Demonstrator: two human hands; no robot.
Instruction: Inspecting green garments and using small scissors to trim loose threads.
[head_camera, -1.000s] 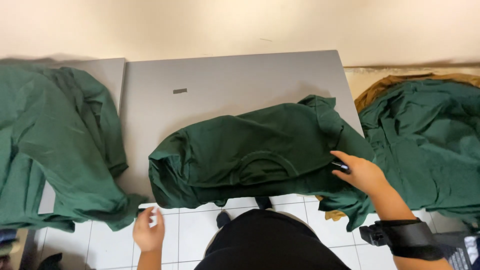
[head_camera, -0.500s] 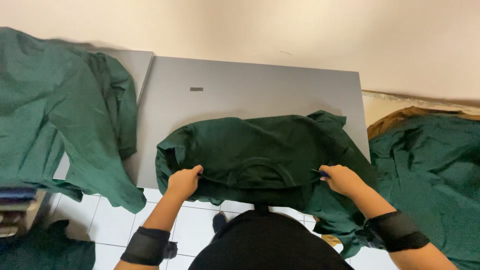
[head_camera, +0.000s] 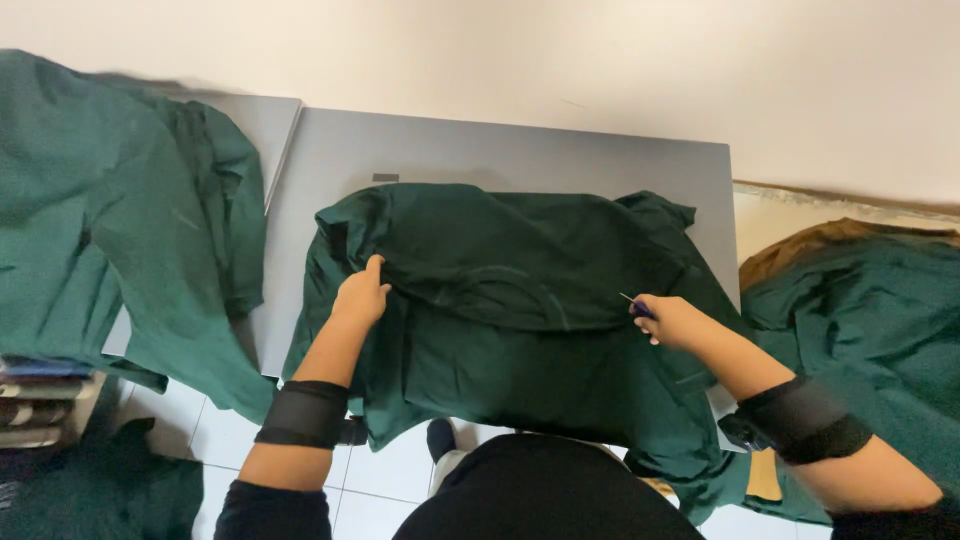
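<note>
A view from above looked down over a person's two bare forearms working at a flat grey metal table (head_camera: 480, 150) set against a pale cream wall (head_camera: 560, 60).

A dark green cloth garment (head_camera: 510, 300) lay spread across the near half of the table, its lower edge hanging over the front of the table toward the person. Its fabric was rumpled, with a faint curved pale line marked across the middle.

The left hand (head_camera: 360, 295) rested on the garment's left side, fingers curled down into a fold of the cloth and thumb raised; it appeared to pinch the fabric. A black elastic band (head_camera: 305, 412) wrapped the left forearm.

The right hand (head_camera: 668, 320) lay on the garment's right side, closed around a small slim tool with a dark blue handle and thin metal tip (head_camera: 636, 305), the tip pointing left at the cloth. Whether this hand also gripped the fabric could not be told. A second black band (head_camera: 800, 418) circled the right forearm.

The two hands were well apart, one at each side of the garment.

To the left, a heap of matching green cloth (head_camera: 110, 230) draped over a second grey table (head_camera: 262, 125) and hung off its edge. To the right, another pile of green cloth (head_camera: 870, 310) lay beside the table. White floor tiles (head_camera: 395, 475) showed below.
</note>
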